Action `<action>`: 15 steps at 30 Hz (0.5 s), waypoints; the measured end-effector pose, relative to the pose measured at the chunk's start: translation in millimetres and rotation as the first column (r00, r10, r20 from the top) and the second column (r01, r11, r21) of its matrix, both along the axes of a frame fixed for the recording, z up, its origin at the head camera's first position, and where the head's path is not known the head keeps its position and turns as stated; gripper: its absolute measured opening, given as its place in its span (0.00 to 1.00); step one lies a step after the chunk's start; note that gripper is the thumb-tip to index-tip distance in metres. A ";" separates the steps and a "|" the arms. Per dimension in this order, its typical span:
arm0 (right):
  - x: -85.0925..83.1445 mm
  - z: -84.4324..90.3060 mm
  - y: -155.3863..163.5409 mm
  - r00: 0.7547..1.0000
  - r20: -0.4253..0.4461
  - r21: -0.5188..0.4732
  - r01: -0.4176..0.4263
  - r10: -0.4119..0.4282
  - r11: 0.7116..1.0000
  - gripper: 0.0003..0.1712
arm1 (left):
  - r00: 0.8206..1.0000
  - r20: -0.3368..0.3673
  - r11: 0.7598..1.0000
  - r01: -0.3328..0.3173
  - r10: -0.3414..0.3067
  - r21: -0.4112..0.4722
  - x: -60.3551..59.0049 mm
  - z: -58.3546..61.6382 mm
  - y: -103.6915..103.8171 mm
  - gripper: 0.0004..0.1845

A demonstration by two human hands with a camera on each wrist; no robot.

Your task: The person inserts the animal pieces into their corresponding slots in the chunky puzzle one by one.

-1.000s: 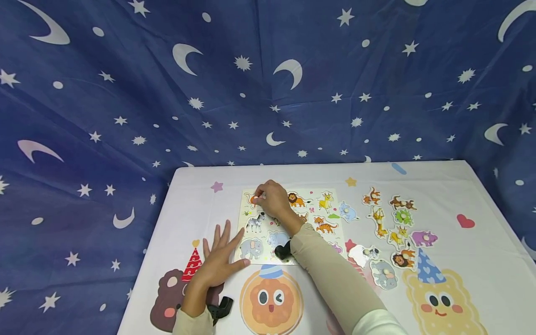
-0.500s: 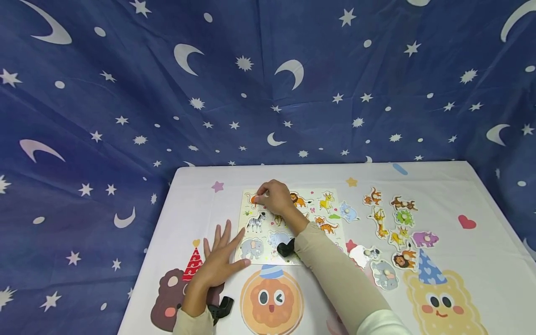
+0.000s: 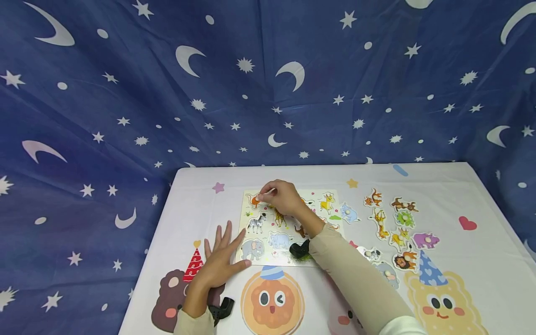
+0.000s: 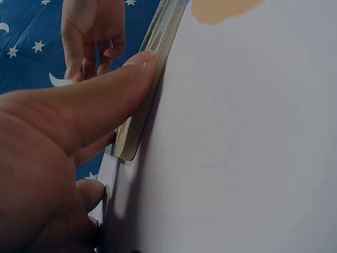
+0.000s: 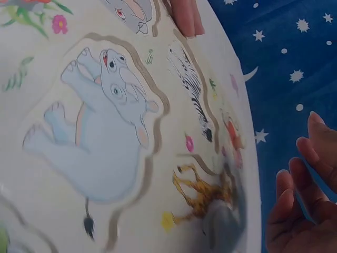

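A pale puzzle board [image 3: 335, 204] printed with animals lies on the white tablecloth. My left hand [image 3: 217, 265] lies flat beside its lower-left corner, fingers spread, thumb [image 4: 105, 100] pressed against the board's edge [image 4: 152, 58]. My right hand [image 3: 281, 196] hovers over the board's top-left part, next to the orange fox picture [image 3: 254, 201]. Its fingers [image 5: 300, 205] hang loosely curled, and the wrist views show nothing between them. Under that wrist lie the rhino recess [image 5: 100, 126], the zebra [image 5: 192, 87] and the giraffe [image 5: 202, 195].
Several loose animal pieces with knobs lie right of the board, among them a blue one [image 3: 347, 211], a purple one [image 3: 425, 239] and a lion [image 3: 404, 261]. Cartoon cookie prints [image 3: 272, 302] mark the cloth. A starry blue backdrop [image 3: 268, 83] hangs behind the table.
My right hand and forearm have drifted a little to the right, uncovering the giraffe and rhino pictures. The left hand has stayed in place.
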State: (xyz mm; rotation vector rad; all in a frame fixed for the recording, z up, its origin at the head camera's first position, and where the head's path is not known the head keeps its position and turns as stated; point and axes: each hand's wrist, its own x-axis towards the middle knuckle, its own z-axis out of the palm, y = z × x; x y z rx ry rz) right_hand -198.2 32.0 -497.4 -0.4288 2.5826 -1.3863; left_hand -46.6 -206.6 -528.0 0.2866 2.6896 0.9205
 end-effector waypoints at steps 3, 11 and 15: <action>3.5 8.5 10.0 1.000 -0.017 -0.001 -0.014 0.014 1.000 0.08 | 1.000 0.008 1.000 -0.003 0.003 -0.005 -0.3 0.7 0.3 0.46; 16.2 23.2 46.1 1.000 -0.011 0.005 -0.002 0.002 1.000 0.09 | 1.000 0.008 1.000 -0.011 0.011 -0.002 0.6 0.7 0.2 0.47; 24.0 24.8 67.0 1.000 -0.001 0.005 0.018 -0.018 1.000 0.08 | 1.000 0.006 1.000 -0.007 0.007 0.002 0.9 0.8 0.0 0.47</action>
